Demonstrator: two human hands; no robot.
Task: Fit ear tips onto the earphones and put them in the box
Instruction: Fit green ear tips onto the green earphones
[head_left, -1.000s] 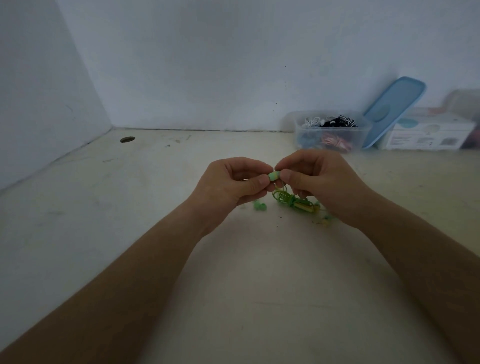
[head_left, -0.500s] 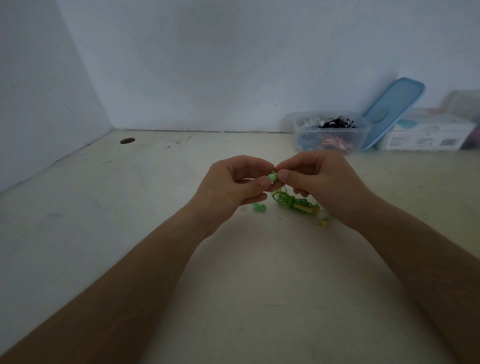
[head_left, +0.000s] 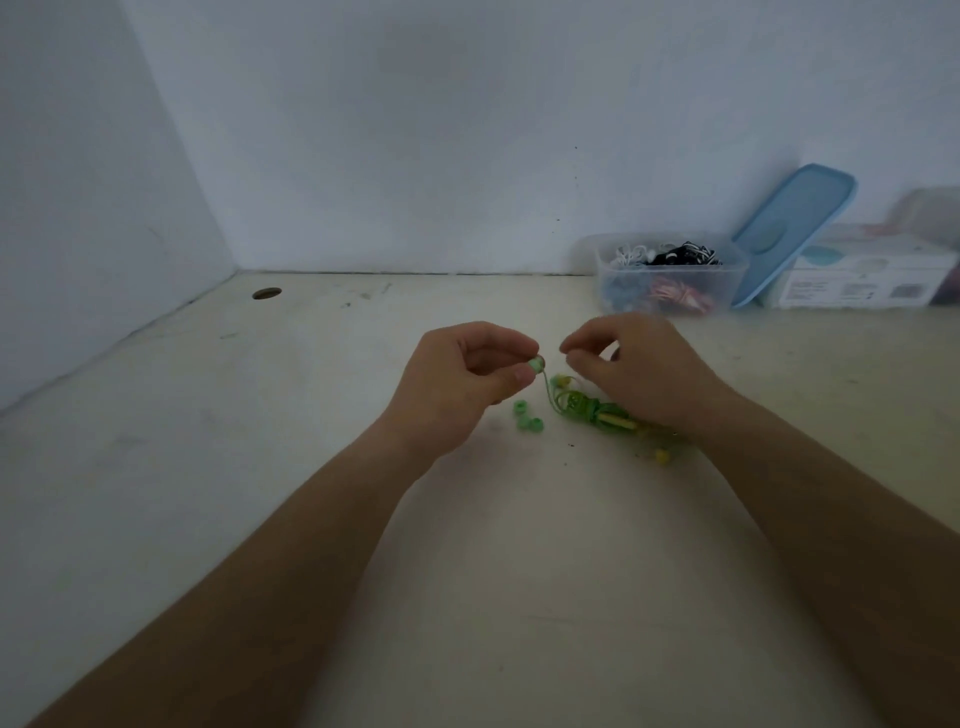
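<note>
Earphone bud (head_left: 536, 364), judged light and slippery on its limp cord (head_left: 548, 392), sits pinched by its hard body in the left hand (head_left: 462, 379) above the tabletop (head_left: 519, 571), soft ear tips (head_left: 536, 424) lying below (right hand (head_left: 644, 374) curled, contents unclear).

The table (head_left: 519, 571) ran back to a wall, with a 2nd wall along its left side. A hole (head_left: 266, 293) sat in the table near the back-left corner. Both hands hung over the table's middle, the left hand (head_left: 457, 384) apart from the right hand (head_left: 639, 374). The left hand pinched an earbud (head_left: 536, 364) between the 2 hands. Its cord ran down to a bundle (head_left: 587, 408) on the table, under the right hand. 2 tips (head_left: 529, 417) lay just left of the bundle. A box (head_left: 670, 291) stood back right by the wall, earphones (head_left: 670, 257) in it. A lid (head_left: 792, 234) leaned just right of the box, before a carton (head_left: 862, 275).
</note>
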